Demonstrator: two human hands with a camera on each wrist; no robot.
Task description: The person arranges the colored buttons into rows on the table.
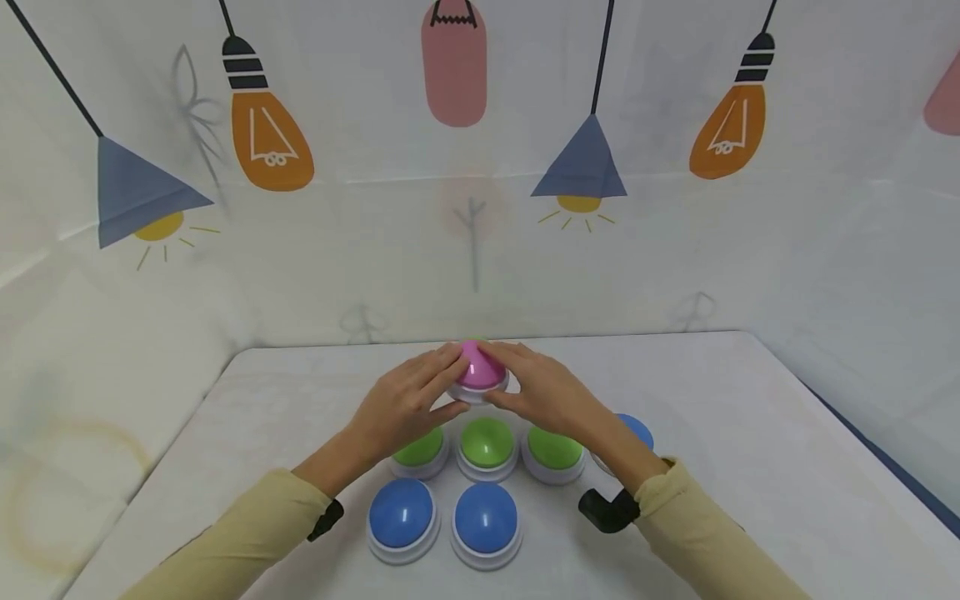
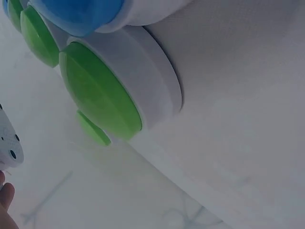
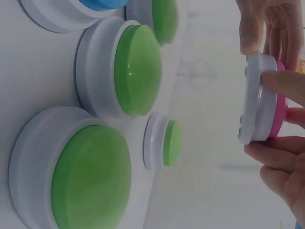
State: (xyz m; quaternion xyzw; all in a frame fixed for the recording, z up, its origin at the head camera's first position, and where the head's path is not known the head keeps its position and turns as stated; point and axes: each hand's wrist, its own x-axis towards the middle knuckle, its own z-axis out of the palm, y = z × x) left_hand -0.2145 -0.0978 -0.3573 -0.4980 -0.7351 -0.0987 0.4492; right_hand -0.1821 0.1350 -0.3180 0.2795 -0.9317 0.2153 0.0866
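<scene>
A pink push button with a white round base (image 1: 480, 379) is held up above the table between both hands. My left hand (image 1: 408, 396) grips its left side, thumb low at the base and fingers over the dome. On the other side, my right hand (image 1: 551, 387) holds it the same way. The right wrist view shows the white base (image 3: 259, 98) clear of the table; small dark feet dot its underside (image 2: 8, 143) in the left wrist view. Just below the hands stands a row of green buttons (image 1: 487, 443), the left one partly covered by my left hand.
Two blue buttons (image 1: 486, 518) stand in front of the green row. Another blue button (image 1: 636, 429) is partly hidden behind my right forearm. A green button (image 3: 172, 143) stands farther back. White cloth walls (image 1: 375, 250) with printed lamps surround the white table (image 1: 300, 400).
</scene>
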